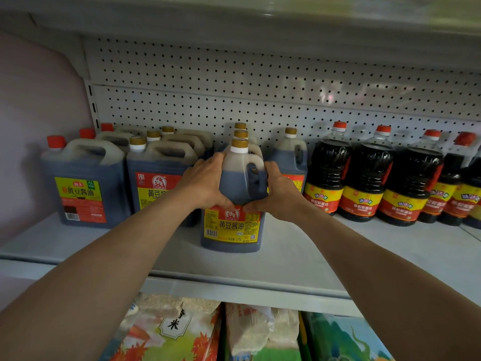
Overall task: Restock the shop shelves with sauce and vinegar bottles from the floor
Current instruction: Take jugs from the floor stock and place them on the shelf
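On the grey shelf (299,259), right at the middle of the row, a soy sauce jug (233,204) with a gold cap stands upright on its base, out in front of the other stock and close to the shelf's front edge. Both hands are on it! The left hand (204,182) wraps the jug's left shoulder, fingers curled around the back and thumb down near the top of the red and yellow label. The right hand (278,192) clamps the other side, right by the moulded handle, thumb meeting the label's upper edge — so each grip is curled tight onto the jug, nothing spread.

Directly behind it, two more gold caps line up in a file toward the pegboard back panel (260,82). To the left sits a block of gold-capped jugs (158,175) with the same label, and beyond those, against the pink side wall, the red-capped jugs (83,183) with a yellow and green label. To the right, another gold-capped jug (289,155) stands just behind the right hand, and then a row of dark, waisted red-capped bottles (364,178) runs off to the edge of view.

Below the shelf, bags of rice (177,332) lie packed on the lower level.
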The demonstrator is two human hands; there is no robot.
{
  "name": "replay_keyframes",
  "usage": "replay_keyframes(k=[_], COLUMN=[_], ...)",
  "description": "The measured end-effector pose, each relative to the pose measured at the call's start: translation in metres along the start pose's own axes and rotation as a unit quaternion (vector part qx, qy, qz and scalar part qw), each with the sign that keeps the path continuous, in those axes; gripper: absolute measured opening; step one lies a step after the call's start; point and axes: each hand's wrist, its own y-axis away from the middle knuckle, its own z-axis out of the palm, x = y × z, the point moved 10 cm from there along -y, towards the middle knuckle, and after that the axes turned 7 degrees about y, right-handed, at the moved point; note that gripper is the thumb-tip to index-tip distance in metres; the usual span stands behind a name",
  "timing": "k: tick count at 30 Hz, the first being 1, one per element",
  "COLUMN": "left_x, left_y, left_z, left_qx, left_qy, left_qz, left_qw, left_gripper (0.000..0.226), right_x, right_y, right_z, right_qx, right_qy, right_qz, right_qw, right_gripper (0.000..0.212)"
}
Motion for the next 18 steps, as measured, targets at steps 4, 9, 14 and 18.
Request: replay_keyframes(k=[4,9,14,18], left_x=[-0.005,-0.01,-0.013,-0.013], left_y=[-0.011,-0.025,-0.028,-0.026], left_z=[0.001,0.002,0.005,0.007], left_qx=[0.001,-0.002,-0.003,-0.01], left_qy=[-0.001,0.003,0.006,0.014], left_qz=[-0.001,0.002,0.007,-0.002], left_qw=[1.0,1.0,1.0,1.0], left_gripper=[0.116,0.117,0.118,0.125], right_x=[0.002,0.006,0.008,0.007], right_y=[-0.011,-0.023,-0.024,-0.021], right_z=[0.003,0.004,0.005,0.006], right_qx=[0.0,0.004,0.0,-0.004], right_qy=[0.007,0.015,0.015,0.021], right_qz=[0.0,0.003,0.01,0.021], right_qw=[1.0,1.0,1.0,1.0], right_gripper=[0.086,0.088,0.087,0.088])
